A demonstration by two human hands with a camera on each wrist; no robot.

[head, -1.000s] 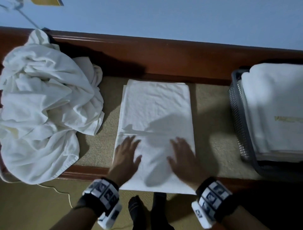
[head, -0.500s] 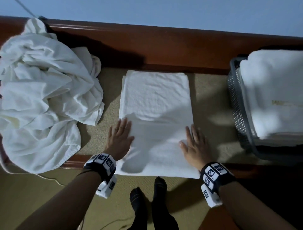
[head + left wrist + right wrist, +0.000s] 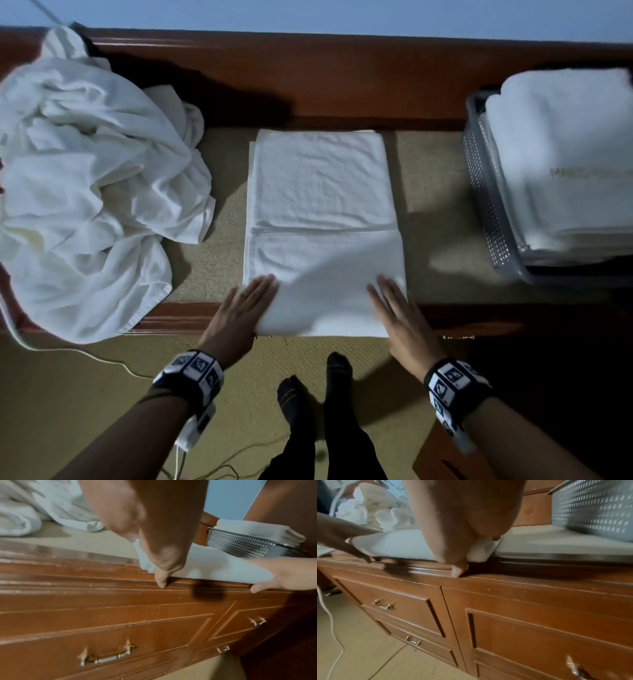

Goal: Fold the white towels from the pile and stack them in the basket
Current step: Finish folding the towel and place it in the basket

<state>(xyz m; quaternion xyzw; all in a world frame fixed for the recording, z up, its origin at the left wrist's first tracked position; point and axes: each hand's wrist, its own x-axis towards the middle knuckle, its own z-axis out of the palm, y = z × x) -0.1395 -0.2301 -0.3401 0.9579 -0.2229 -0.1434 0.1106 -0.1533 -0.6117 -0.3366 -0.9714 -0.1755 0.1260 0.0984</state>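
A partly folded white towel (image 3: 322,192) lies in the middle of the dresser top, its near edge at the wooden front rim. My left hand (image 3: 239,315) holds the near-left corner and my right hand (image 3: 400,318) the near-right corner, fingers flat on top and thumbs under the edge. In the wrist views the towel (image 3: 214,563) (image 3: 402,545) stands slightly off the wood with a shadow beneath. The pile of loose white towels (image 3: 85,178) is heaped on the left. On the right stands the grey perforated basket (image 3: 486,205) with folded towels (image 3: 565,154) stacked in it.
A raised wooden rail (image 3: 342,85) runs along the back of the dresser top. Drawers with metal handles (image 3: 106,658) lie below the front edge. My feet in dark socks (image 3: 315,387) stand on the carpet, with a white cable (image 3: 102,356) on the left.
Both hands slid from the middle of the towel back to its near corners. The near end, which hung over the front rim, now sits at the rim, slightly raised.
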